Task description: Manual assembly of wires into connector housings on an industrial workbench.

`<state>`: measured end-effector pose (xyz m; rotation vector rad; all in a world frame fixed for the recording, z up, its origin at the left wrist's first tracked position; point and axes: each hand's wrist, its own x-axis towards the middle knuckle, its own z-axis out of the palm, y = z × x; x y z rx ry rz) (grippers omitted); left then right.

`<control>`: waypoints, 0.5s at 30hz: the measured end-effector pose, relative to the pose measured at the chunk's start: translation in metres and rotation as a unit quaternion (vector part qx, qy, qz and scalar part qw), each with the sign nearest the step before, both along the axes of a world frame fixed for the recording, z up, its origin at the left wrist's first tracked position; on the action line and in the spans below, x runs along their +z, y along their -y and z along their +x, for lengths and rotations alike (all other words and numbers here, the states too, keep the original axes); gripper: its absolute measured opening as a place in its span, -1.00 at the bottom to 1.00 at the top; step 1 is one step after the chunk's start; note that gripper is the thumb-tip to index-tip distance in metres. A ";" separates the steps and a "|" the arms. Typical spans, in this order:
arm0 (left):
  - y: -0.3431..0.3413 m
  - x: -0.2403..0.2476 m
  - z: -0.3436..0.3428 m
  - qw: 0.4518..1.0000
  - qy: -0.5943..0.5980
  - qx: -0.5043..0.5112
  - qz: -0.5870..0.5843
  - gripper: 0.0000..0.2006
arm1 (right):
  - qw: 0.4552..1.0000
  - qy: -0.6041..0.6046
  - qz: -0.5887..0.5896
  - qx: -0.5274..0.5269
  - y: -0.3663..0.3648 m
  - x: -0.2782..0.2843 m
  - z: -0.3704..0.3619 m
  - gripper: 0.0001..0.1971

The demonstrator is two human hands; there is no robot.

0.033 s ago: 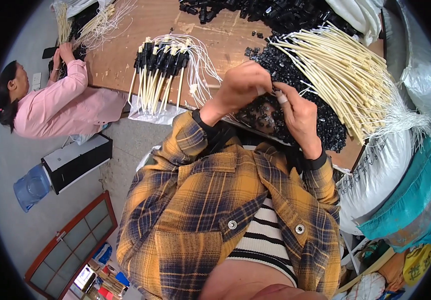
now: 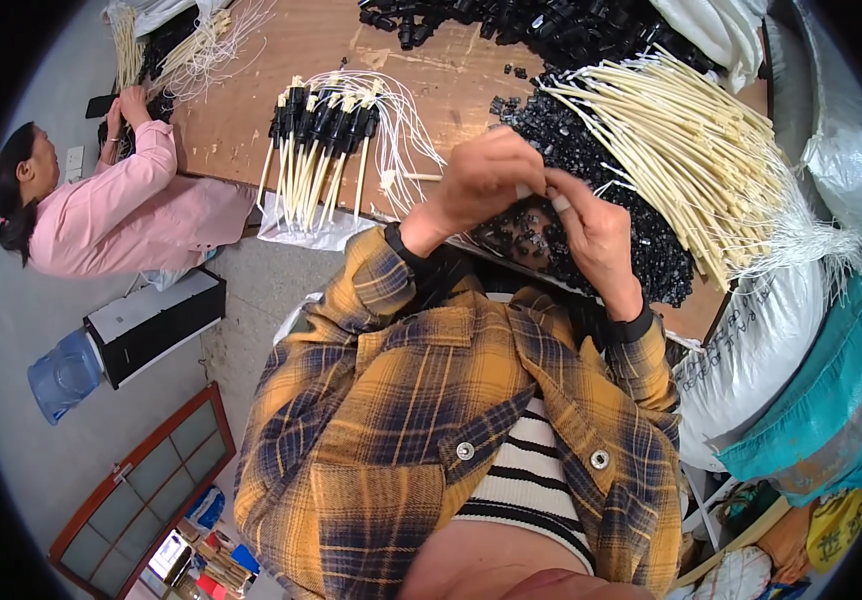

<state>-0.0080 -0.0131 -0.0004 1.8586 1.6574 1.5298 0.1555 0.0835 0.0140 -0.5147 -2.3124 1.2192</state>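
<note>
My left hand [image 2: 491, 172] is closed, its fingers curled in over the near edge of the table. A short length of cream rod [image 2: 423, 177] shows at its left side; whether the fingers grip it is hidden. Fingertips pinched, my right hand [image 2: 599, 235] meets the left one, and whatever is between them is too small to make out. Small black plastic parts [image 2: 541, 245] lie in a heap under and around both hands. To the left, cream rods with black sockets [image 2: 321, 125] and white cords lie in a row.
A large bundle of cream rods [image 2: 681, 150] with white strings rests at the right. Black fittings [image 2: 511, 18] are piled at the back. A person in pink [image 2: 121, 200] works at the table's left. White sacks [image 2: 761, 340] and a teal sack [image 2: 811, 400] stand at the right.
Cream rod now shows left of my left hand. My right fingertips have shifted slightly and come closer against the left hand.
</note>
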 end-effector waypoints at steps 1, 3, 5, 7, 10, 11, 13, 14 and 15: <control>0.001 -0.001 0.000 0.998 -0.059 0.001 0.022 -0.83 | 1.000 -0.002 -0.001 -0.001 -0.001 -0.003 0.000 -0.87; -0.001 -0.011 -0.003 0.997 -0.071 -0.016 0.009 -0.82 | 0.996 0.063 0.055 0.019 -0.001 -0.015 0.005 -0.90; -0.009 -0.025 -0.014 0.987 -0.026 0.136 -0.088 -0.79 | 0.996 0.053 0.069 -0.013 -0.001 -0.025 0.007 -0.90; -0.016 -0.048 -0.044 0.969 0.010 0.218 -0.116 -0.76 | 0.994 0.087 -0.026 -0.067 -0.002 -0.022 0.010 -0.91; -0.025 -0.068 -0.072 0.950 -0.176 0.200 -0.160 -0.77 | 0.993 0.088 -0.027 -0.080 -0.006 -0.022 0.012 -0.91; -0.025 -0.071 -0.076 0.950 -0.150 0.197 -0.191 -0.76 | 0.992 0.089 -0.030 -0.087 -0.007 -0.024 0.014 -0.91; -0.020 -0.076 -0.083 0.946 -0.127 0.196 -0.224 -0.76 | 0.992 0.073 -0.039 -0.097 -0.011 -0.029 0.016 -0.91; -0.016 -0.074 -0.083 0.945 -0.106 0.213 -0.226 -0.76 | 0.988 0.088 -0.066 -0.107 -0.014 -0.028 0.018 -0.91; -0.014 -0.072 -0.083 0.942 -0.085 0.231 -0.228 -0.76 | 0.984 0.103 -0.093 -0.116 -0.016 -0.028 0.020 -0.91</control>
